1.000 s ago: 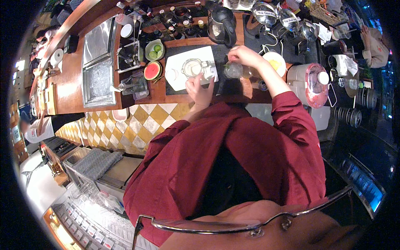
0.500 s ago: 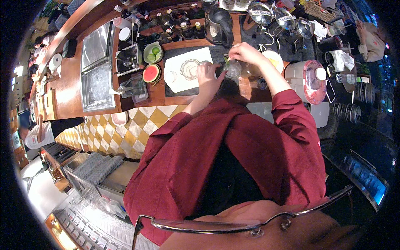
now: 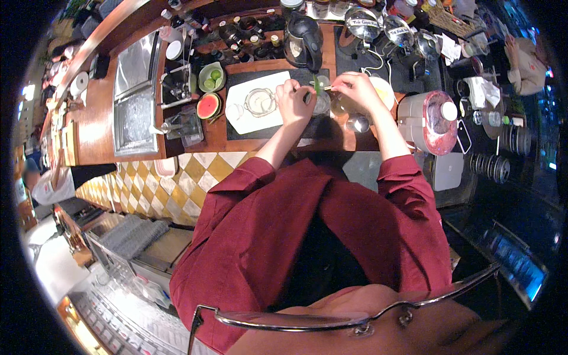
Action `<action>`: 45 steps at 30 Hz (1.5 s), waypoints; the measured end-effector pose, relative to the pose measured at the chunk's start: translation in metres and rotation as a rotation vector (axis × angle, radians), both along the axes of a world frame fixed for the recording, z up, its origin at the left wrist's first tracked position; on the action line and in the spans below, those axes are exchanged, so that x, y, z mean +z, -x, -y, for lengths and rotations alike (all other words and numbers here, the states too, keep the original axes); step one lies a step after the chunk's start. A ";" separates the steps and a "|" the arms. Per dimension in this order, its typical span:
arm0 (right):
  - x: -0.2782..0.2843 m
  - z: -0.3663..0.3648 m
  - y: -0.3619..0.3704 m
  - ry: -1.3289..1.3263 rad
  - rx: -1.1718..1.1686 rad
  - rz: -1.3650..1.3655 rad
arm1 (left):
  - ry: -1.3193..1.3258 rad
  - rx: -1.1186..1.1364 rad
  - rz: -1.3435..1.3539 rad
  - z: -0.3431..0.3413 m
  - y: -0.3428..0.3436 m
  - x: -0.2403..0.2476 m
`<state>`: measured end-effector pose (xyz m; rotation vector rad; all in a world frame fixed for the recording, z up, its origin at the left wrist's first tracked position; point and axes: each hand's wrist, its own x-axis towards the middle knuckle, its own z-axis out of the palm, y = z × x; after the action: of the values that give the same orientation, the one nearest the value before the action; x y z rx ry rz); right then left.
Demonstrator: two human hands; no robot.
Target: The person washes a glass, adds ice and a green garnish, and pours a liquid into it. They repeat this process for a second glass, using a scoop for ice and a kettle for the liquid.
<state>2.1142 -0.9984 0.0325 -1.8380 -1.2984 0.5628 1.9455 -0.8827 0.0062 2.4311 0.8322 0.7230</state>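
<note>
Green leaf (image 3: 317, 89) right of white board (image 3: 255, 121), long axis away from you; nearer your left hand (image 3: 295, 102), curled, grip unclear, than right hand (image 3: 354, 89), farther right, pinching pale item (image 3: 328, 88).

Your sleeves (image 3: 402, 171) are matt red cloth. The counter (image 3: 89, 136) is smooth brown wood with a glossy sheen toward its left end, where a metal panel (image 3: 136, 71) gleams. Near its front edge, the cup (image 3: 322, 105) is clear and shiny, the white board (image 3: 238, 123) smooth, plastic-looking, the black mat (image 3: 251, 135) matt and rough.
</note>
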 end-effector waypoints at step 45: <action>0.004 0.455 0.926 -0.183 3.181 -0.145 | 0.009 3.107 0.869 0.459 0.529 -0.035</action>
<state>1.1882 -1.4537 0.0360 -1.5999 2.0119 -1.1293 1.4166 -1.3417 -0.0288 1.1330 -2.1960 -1.2759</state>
